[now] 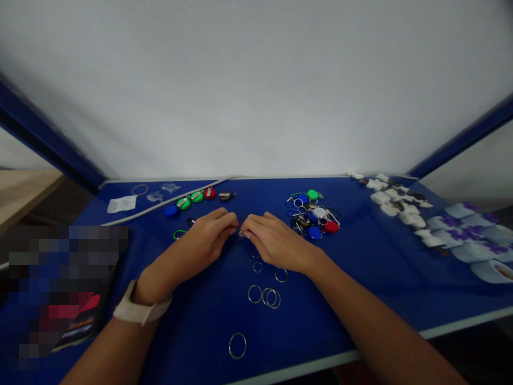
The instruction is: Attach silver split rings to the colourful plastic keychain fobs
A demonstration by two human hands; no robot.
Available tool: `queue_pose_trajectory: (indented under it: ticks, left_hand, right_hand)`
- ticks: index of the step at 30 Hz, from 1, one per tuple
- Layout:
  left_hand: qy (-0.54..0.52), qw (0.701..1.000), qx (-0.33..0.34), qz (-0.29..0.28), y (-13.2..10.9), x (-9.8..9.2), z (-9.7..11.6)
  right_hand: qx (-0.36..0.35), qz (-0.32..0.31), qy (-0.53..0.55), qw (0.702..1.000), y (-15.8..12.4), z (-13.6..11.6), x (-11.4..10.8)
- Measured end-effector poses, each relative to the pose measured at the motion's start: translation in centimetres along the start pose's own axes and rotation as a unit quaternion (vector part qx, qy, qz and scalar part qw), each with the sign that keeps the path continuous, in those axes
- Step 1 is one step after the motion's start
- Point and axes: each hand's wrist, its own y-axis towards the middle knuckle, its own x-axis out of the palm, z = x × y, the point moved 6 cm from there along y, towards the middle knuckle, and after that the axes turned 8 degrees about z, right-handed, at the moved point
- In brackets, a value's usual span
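Head view: two bare arms reach in from the bottom and come together over a blue tabletop [200,326]. The left hand [192,248] and the right hand [276,243] are bent and curled, and their fingertips [230,222] almost meet in the middle. Together they pinch a small shiny metal bit [240,233], which sits between the hands and is too small to make out well. A pale watch band [142,303] goes around the left wrist.

Just below the hands lie about seven metal rings [255,293], and two of them overlap. One more big ring [139,190] lies far off near the back edge. A green ring [180,234] sits by the left hand.

Five round key tags [196,196] lie in a row at the back: one blue, two green, one red and one dark. To the right is a messy pile of key tags [315,214], with at least two blue, one green, one white and one red. Two clear plastic bags [171,187] and one white bag [122,203] lie at the back left. Many small white things [401,206] lie in a group at the right.
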Motion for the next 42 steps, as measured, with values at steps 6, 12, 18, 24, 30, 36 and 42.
queue_pose_trajectory:
  ticks: [6,12,18,24,30,36,42]
  left_hand:
    - [-0.006,1.0,0.006,0.001,0.0,0.0,0.0]
    - [-0.012,1.0,0.012,0.006,0.0,0.1,0.0]
    - [-0.013,1.0,0.021,0.008,0.0,0.2,-0.2]
    - [-0.022,1.0,0.018,0.013,0.1,0.2,-0.1]
    - [-0.031,0.999,0.016,0.01,0.2,0.3,0.3]
    - [-0.043,0.998,-0.017,0.047,0.3,-0.2,0.1]
    - [-0.074,0.986,-0.106,0.11,0.4,-1.4,-0.1]
  right_hand:
    - [0.002,0.011,-0.008,1.0,0.0,0.2,0.1]
    - [0.007,0.027,-0.014,0.999,0.0,0.3,0.2]
    - [0.013,0.038,-0.019,0.999,-0.1,0.4,0.3]
    - [0.023,0.041,-0.014,0.999,0.0,0.3,0.3]
    - [0.031,0.027,-0.019,0.999,-0.1,0.3,0.5]
    - [0.051,0.066,0.022,0.996,0.0,0.4,-0.2]
    - [0.098,0.156,0.162,0.969,-0.1,1.2,-1.0]
